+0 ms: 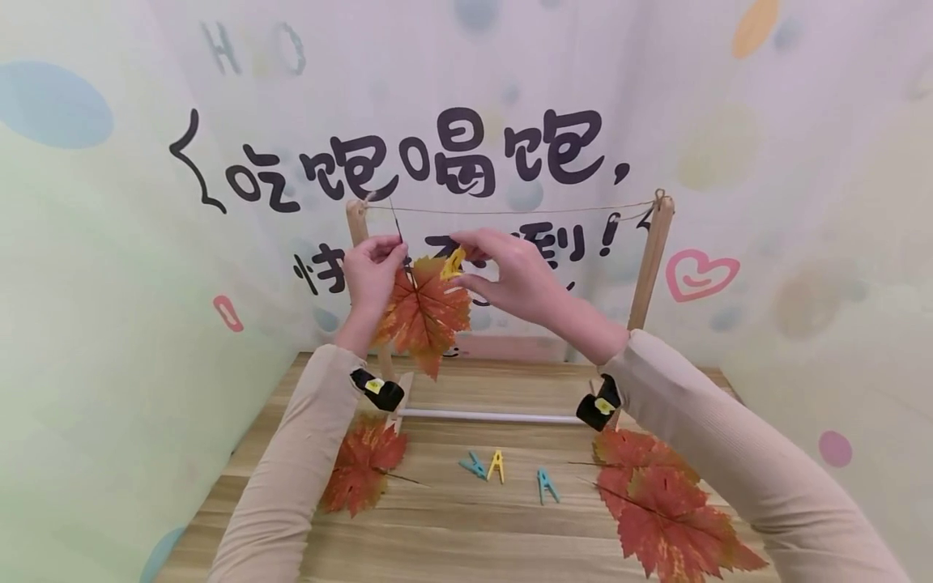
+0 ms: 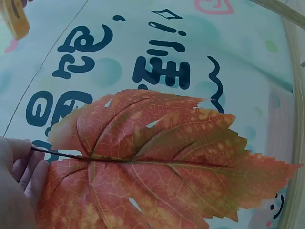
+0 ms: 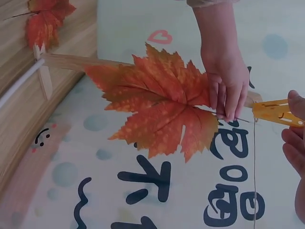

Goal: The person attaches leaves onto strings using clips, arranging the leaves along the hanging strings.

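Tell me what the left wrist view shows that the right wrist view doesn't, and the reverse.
Only the left wrist view: the printed exclamation mark.

Only the right wrist view: a second leaf lying on the table, and the left sleeve's cuff.

Both: the left hand pinching the stem of the upper leaf, the yellow clip and the string.

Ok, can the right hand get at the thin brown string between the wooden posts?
Likely yes: in the head view the right hand shows just below the thin brown string, with nothing seen between them. It holds a yellow plastic clothespin, though; depth is hard to judge.
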Action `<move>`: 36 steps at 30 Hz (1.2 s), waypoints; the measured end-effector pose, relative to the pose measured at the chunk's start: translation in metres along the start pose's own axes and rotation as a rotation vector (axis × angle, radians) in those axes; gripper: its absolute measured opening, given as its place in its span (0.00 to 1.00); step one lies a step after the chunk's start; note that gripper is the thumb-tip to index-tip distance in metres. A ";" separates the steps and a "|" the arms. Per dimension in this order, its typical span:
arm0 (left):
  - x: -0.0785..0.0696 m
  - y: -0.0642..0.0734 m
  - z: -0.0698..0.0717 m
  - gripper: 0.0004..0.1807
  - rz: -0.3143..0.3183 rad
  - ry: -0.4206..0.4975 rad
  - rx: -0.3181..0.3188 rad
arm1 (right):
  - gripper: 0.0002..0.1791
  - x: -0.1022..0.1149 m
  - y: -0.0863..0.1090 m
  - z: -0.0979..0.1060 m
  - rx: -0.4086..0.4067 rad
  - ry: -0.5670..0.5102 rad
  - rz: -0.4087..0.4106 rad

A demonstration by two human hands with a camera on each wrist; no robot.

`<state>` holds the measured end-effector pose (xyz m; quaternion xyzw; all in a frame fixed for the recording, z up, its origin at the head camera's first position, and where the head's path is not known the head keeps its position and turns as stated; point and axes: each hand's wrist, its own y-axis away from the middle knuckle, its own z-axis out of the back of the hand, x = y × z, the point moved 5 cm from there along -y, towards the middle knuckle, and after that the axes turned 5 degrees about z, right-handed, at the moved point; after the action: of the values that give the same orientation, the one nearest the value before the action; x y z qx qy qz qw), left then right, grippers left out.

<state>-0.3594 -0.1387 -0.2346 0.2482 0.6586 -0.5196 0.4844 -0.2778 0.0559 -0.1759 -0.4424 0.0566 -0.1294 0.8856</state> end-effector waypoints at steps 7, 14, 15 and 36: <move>0.001 0.000 0.003 0.09 0.003 0.002 -0.040 | 0.18 -0.013 -0.015 0.005 -0.042 0.041 -0.041; 0.003 0.000 0.000 0.11 0.003 0.002 -0.005 | 0.18 -0.029 -0.033 0.016 -0.147 -0.006 -0.216; 0.003 0.000 0.000 0.11 0.000 -0.001 -0.002 | 0.18 -0.032 -0.035 0.015 -0.149 -0.020 -0.249; -0.003 0.000 0.003 0.10 -0.055 -0.145 -0.056 | 0.15 -0.064 -0.057 -0.023 -0.225 -0.209 -0.564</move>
<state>-0.3571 -0.1407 -0.2317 0.1782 0.6428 -0.5307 0.5229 -0.3539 0.0236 -0.1449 -0.5465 -0.1454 -0.3168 0.7615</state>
